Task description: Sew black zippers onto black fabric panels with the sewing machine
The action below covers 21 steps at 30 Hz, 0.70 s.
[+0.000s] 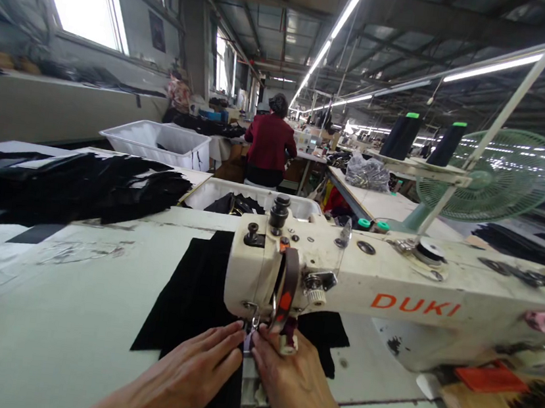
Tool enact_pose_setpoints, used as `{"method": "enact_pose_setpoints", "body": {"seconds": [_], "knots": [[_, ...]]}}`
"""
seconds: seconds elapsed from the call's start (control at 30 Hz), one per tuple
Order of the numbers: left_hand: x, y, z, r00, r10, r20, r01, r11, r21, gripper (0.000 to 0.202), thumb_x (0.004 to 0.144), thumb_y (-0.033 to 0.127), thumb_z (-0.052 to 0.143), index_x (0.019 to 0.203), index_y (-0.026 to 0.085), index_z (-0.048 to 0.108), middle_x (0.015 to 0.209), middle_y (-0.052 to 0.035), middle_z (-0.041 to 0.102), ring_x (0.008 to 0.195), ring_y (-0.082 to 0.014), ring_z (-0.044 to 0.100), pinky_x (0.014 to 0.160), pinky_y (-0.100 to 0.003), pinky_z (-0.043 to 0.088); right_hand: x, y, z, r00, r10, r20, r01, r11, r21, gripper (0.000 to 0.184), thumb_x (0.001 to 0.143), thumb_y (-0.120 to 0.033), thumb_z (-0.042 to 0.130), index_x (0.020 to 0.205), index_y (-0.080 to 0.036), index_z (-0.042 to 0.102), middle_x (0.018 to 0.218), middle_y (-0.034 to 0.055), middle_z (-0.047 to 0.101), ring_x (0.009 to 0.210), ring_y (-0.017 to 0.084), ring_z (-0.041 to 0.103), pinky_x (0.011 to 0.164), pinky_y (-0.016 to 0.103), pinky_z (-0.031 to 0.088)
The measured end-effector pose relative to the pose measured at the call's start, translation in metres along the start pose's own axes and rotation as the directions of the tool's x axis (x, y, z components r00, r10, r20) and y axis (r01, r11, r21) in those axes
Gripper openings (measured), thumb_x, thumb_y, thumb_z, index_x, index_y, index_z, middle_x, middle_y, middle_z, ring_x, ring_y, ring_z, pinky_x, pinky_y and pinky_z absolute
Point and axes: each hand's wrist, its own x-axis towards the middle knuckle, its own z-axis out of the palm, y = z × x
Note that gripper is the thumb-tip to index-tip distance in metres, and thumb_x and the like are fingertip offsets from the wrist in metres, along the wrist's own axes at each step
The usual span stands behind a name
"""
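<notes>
Black fabric [171,304] lies spread under the head of a white sewing machine [343,272], reaching out on both sides of it. My left hand [205,368] rests flat on the cloth left of the presser foot [250,339], fingers stretched forward and fingertips close to the needle. On the foot's other side, my right hand [289,371] lies on the work with its fingertips near the needle area. Part of it is hidden behind the machine's hanging dark strap [285,292]. The stitching point itself is mostly covered by the fingers and foot.
A heap of black cut pieces [106,183] covers the table's left side. White bins [161,141] stand beyond, near a person in a dark red top [270,141]. Black thread cones [403,135] and a green fan [494,175] rise at right. A red tray [489,377] lies lower right.
</notes>
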Motion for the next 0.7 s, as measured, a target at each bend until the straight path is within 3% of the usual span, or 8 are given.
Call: {"method": "enact_pose_setpoints", "body": {"seconds": [0.17, 0.33, 0.47, 0.57, 0.63, 0.7], "knots": [[-0.002, -0.002, 0.009, 0.999, -0.034, -0.004, 0.034, 0.997, -0.069, 0.046, 0.079, -0.006, 0.043, 0.117, 0.016, 0.057, 0.132, -0.0102, 0.062, 0.131, -0.0226, 0.052, 0.109, -0.035, 0.045, -0.003, 0.002, 0.003, 1.0, 0.002, -0.021, -0.003, 1.0, -0.026, 0.018, 0.096, -0.009, 0.053, 0.103, -0.018, 0.066, 0.105, 0.0074, 0.072, 0.095, 0.022, 0.068, 0.086, 0.035, 0.056], [0.0, -0.002, 0.003, 0.998, -0.048, 0.043, 0.05, 0.997, -0.061, 0.052, 0.079, -0.009, 0.042, 0.123, 0.014, 0.054, 0.136, -0.0106, 0.059, 0.133, -0.0216, 0.049, 0.113, -0.035, 0.039, -0.004, 0.001, 0.004, 1.0, -0.002, -0.009, 0.002, 0.998, -0.056, 0.023, 0.097, -0.009, 0.049, 0.107, -0.018, 0.067, 0.108, 0.0091, 0.072, 0.097, 0.023, 0.068, 0.085, 0.036, 0.057], [0.002, 0.001, -0.004, 0.993, -0.08, 0.082, 0.096, 0.973, -0.211, 0.045, 0.084, -0.007, 0.046, 0.122, 0.014, 0.055, 0.136, -0.0119, 0.059, 0.134, -0.0237, 0.048, 0.114, -0.037, 0.038, -0.004, 0.003, 0.005, 0.999, -0.03, -0.011, 0.029, 0.996, -0.088, 0.031, 0.1, -0.01, 0.039, 0.112, -0.019, 0.067, 0.107, 0.0087, 0.073, 0.093, 0.022, 0.071, 0.08, 0.034, 0.059], [0.004, 0.002, -0.011, 0.99, -0.124, 0.073, 0.139, 0.958, -0.252, 0.03, 0.091, 0.004, 0.05, 0.117, 0.015, 0.058, 0.129, -0.0101, 0.063, 0.13, -0.0211, 0.051, 0.113, -0.033, 0.038, -0.01, 0.016, 0.009, 0.994, -0.111, -0.012, 0.108, 0.984, -0.142, 0.037, 0.099, -0.01, 0.035, 0.113, -0.021, 0.068, 0.109, 0.0063, 0.074, 0.092, 0.021, 0.072, 0.076, 0.03, 0.06], [0.005, 0.0, -0.016, 0.983, -0.165, 0.074, 0.178, 0.954, -0.24, 0.019, 0.093, 0.014, 0.055, 0.11, 0.016, 0.062, 0.125, -0.0065, 0.066, 0.123, -0.0167, 0.056, 0.111, -0.025, 0.039, -0.015, 0.031, 0.014, 0.973, -0.229, -0.021, 0.221, 0.957, -0.188, 0.038, 0.097, -0.012, 0.037, 0.116, -0.022, 0.068, 0.113, 0.0053, 0.073, 0.095, 0.02, 0.072, 0.077, 0.028, 0.061], [0.002, -0.003, -0.019, 0.974, -0.216, 0.075, 0.227, 0.951, -0.21, 0.022, 0.092, 0.028, 0.061, 0.111, 0.016, 0.063, 0.129, -0.0069, 0.064, 0.121, -0.0167, 0.058, 0.109, -0.023, 0.04, -0.02, 0.045, 0.02, 0.938, -0.346, -0.024, 0.33, 0.911, -0.248, 0.035, 0.095, -0.016, 0.044, 0.119, -0.026, 0.068, 0.111, 0.0022, 0.074, 0.091, 0.021, 0.073, 0.07, 0.027, 0.062]]}}
